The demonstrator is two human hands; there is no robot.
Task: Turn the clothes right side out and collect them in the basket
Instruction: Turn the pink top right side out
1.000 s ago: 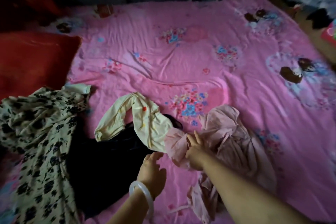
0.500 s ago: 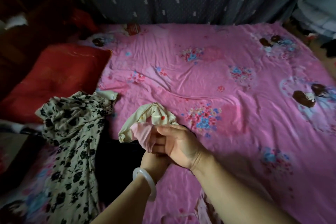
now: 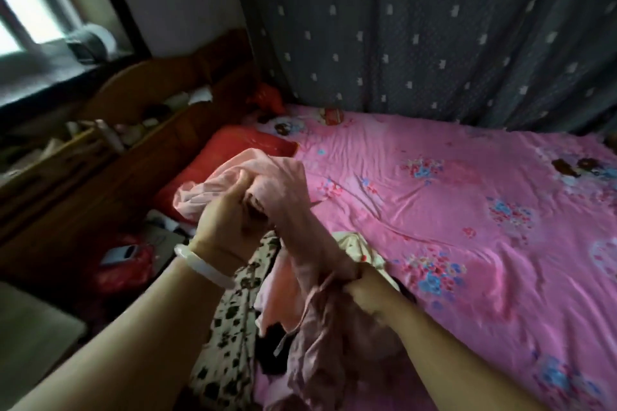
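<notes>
Above the pink bedsheet (image 3: 434, 210), left hand (image 3: 227, 227), white bangle (image 3: 203, 265) on its wrist, is closed tight on bunched cloth of the pink garment (image 3: 320, 344). Right hand (image 3: 283, 180) is pushed inside the garment's sleeve, covered by fabric to the wrist, so its grip cannot be told. Floral garment (image 3: 230, 344) and cream garment (image 3: 360, 247) lie on the bed below; red pillow (image 3: 253, 143) behind.
</notes>
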